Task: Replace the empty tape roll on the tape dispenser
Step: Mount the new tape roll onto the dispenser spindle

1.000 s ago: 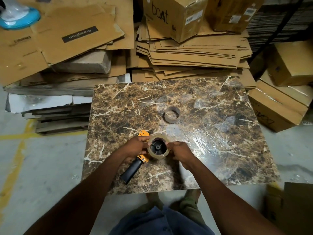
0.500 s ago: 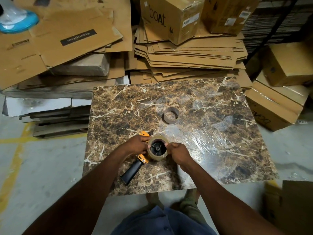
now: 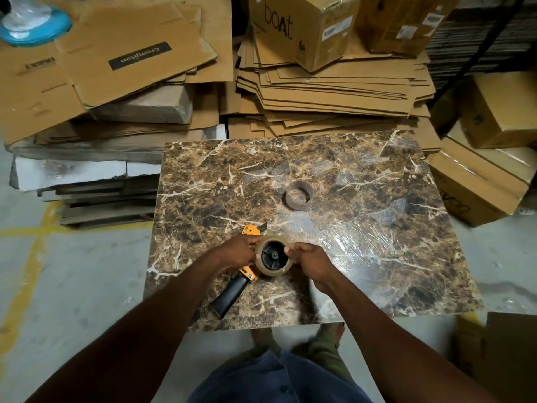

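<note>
little has moved since the earlier frames: both hands stay on the roll at the same spot on the slab, and the right thumb has crept up onto the roll's rim.

item, tape dispenser (image 3: 247,276): orange frame, black handle. lies on its side on the marble slab (image 3: 377,257), near the slab's front edge, handle pointing toward the person.

item, new tape roll (image 3: 273,255): clear, full. sits over the dispenser's black hub, whose spokes show through the core. judged seated or nearly so; whether it is pressed fully home cannot be told.

item, left hand (image 3: 239,253): closed around the dispenser frame and the left side of the roll, steadying both.

item, right hand (image 3: 312,264): fingers curled on the right side of the roll, thumb on its rim, pinching it.

item, empty core (image 3: 298,196): brown cardboard ring, lying on the slab farther from the person than the dispenser, well apart from it, near the slab's middle.

item, flattened cardboard (image 3: 319,91): stacks on the floor beyond the slab's far edge; boxes (image 3: 305,27) on top.

status: old core off and set aside, done. new roll on the hub, done or almost. judged left: finding the tape's free end, threading it past the roller to the blade end, no tape seen drawn out yet.
</note>
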A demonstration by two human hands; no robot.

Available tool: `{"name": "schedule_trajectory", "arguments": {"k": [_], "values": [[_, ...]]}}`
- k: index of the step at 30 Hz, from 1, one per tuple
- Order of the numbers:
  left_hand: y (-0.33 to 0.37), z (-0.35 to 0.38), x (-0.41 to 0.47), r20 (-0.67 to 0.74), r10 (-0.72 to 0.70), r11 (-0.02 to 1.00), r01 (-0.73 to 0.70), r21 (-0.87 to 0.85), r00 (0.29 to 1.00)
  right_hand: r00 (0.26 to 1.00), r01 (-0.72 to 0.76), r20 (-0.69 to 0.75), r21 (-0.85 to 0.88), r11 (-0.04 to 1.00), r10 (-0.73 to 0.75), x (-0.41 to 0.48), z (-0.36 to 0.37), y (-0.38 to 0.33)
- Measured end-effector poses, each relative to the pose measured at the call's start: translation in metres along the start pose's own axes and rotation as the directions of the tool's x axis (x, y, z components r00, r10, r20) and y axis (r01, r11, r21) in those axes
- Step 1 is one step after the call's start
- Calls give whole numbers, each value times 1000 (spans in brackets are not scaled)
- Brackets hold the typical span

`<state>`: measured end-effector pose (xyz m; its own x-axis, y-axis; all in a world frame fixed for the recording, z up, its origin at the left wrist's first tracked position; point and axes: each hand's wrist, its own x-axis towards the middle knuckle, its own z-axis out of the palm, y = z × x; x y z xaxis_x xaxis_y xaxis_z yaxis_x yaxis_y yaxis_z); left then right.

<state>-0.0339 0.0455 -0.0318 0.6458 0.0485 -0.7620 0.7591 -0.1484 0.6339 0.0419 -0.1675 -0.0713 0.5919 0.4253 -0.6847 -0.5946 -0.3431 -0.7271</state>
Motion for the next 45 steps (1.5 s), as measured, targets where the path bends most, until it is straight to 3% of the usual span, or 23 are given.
{"name": "schedule_trajectory", "arguments": {"k": [5,12,18,23,27,30,38,42,45], "values": [[-7,0,3,-54,17,1000,-18,-21,998,993,55,-99,-65,996,-61,-1,4,1],[-21,9,0,-181,98,993,-108,-43,979,998,28,-50,-162,986,-37,-3,-4,-1],[-13,13,1,-223,97,968,-40,249,970,986,47,-128,-394,918,-105,-1,2,3],[-8,16,9,-272,110,944,-15,329,956,975,74,-144,-501,862,-168,-4,6,12],[-4,30,11,-402,169,895,31,446,900,969,27,-199,-510,860,-148,-4,11,10],[-2,33,12,-436,171,897,43,440,884,966,-2,-217,-540,841,-137,-5,14,6],[-16,27,-1,-436,291,905,-98,414,851,973,-142,-228,-516,845,25,-8,14,3],[-23,10,-23,-599,377,910,-165,379,706,976,-107,-214,-619,778,-36,-19,8,0],[-30,9,-38,-596,466,876,-246,415,654,944,4,-197,-796,605,-265,-23,8,-5]]}}
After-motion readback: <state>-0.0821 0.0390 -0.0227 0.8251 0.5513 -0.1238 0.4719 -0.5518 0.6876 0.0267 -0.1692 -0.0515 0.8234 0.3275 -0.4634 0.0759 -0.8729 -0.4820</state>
